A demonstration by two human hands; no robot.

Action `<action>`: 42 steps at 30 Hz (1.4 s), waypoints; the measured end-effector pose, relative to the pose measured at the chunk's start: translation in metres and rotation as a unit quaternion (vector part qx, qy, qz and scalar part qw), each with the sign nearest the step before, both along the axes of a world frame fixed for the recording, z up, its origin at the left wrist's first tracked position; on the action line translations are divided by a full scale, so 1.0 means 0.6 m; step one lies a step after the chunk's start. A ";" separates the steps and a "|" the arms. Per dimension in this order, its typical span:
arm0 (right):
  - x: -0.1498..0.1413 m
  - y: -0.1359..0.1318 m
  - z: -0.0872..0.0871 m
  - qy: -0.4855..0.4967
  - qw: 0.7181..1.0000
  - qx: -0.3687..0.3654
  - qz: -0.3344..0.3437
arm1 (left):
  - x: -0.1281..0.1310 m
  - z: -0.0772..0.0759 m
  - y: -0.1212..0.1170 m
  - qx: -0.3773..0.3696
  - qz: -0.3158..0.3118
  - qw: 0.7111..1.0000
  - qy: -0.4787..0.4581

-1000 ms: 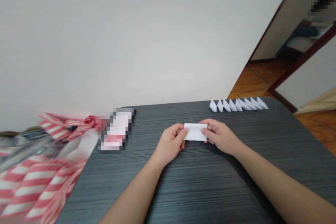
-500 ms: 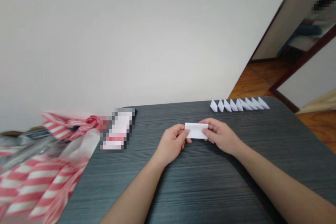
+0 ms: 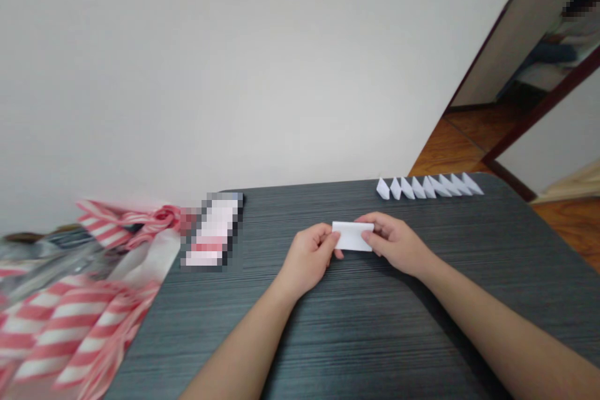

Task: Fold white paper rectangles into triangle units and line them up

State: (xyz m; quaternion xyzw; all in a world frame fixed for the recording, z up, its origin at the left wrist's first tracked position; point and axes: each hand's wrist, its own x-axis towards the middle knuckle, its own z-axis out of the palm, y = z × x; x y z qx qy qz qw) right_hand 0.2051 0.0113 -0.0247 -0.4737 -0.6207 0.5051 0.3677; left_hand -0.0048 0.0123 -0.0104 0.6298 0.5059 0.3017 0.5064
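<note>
A person's two bare hands hold a small, folded piece of white paper (image 3: 351, 237) just above a dark, wood-grained table (image 3: 328, 337). The paper lies directly between the hands, its long side running left to right, roughly level, with one short end toward each hand. The left hand (image 3: 305, 262) pinches the left end, thumb on the near face and fingers curled behind; the right hand (image 3: 396, 244) grips the right end in much the same way. Neither hand is nearer, as both touch the paper. How its layers are folded is too small to tell. Beyond the right hand, near the far edge of the table, pointed white paper shapes (image 3: 407, 189) stand close together in a row. Well to the left, a phone-like object (image 3: 214, 225), blurred by large pixels, lies at a slant. Red-and-white striped cloth (image 3: 70, 325) is heaped left of the table, and a pale wall (image 3: 281, 75) rises behind it.
</note>
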 end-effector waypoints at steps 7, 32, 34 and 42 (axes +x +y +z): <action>-0.004 -0.003 0.007 -0.050 0.993 0.101 0.014 | 0.002 0.006 -0.006 0.104 -0.090 0.988 0.064; -0.010 -0.002 0.023 -0.102 0.979 0.175 0.027 | 0.005 0.011 -0.007 0.124 -0.138 0.978 0.098; -0.011 -0.002 0.021 -0.098 0.980 0.172 0.027 | 0.005 0.011 -0.008 0.122 -0.141 0.977 0.101; -0.013 0.000 0.022 -0.093 0.980 0.172 0.040 | 0.005 0.013 -0.007 0.118 -0.156 0.975 0.102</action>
